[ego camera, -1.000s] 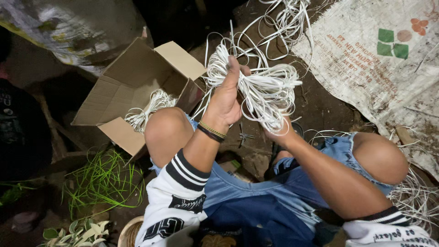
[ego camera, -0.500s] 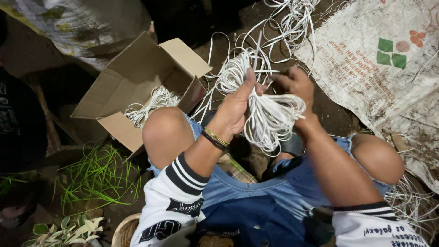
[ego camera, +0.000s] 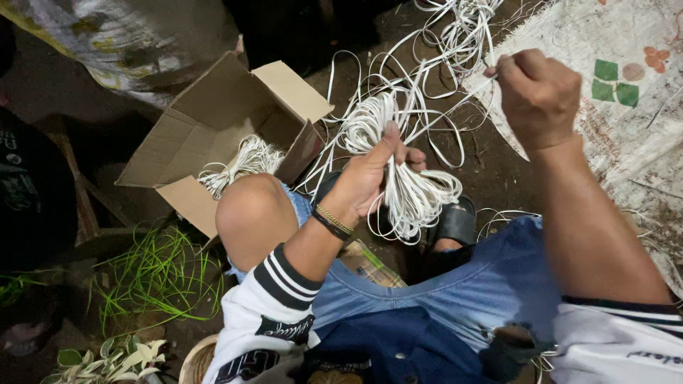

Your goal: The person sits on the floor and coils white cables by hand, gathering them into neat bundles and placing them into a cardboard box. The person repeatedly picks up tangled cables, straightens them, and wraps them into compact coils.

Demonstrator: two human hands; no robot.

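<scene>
Cardboard box (ego camera: 228, 121), upper left of frame, flaps open: holds one bundle of white cord (ego camera: 242, 162). Left hand (ego camera: 366, 178), centre: fingers closed around a coil of white cord (ego camera: 405, 178). Right hand (ego camera: 538, 96), upper right: fist pinching a single strand (ego camera: 455, 107) leading to the coil.

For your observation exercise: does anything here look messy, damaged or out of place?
Yes. Loose white cord lies tangled on the dirt instead of bundled like the coil in the left hand. The cardboard box lies tipped on its side, flaps splayed.
</scene>
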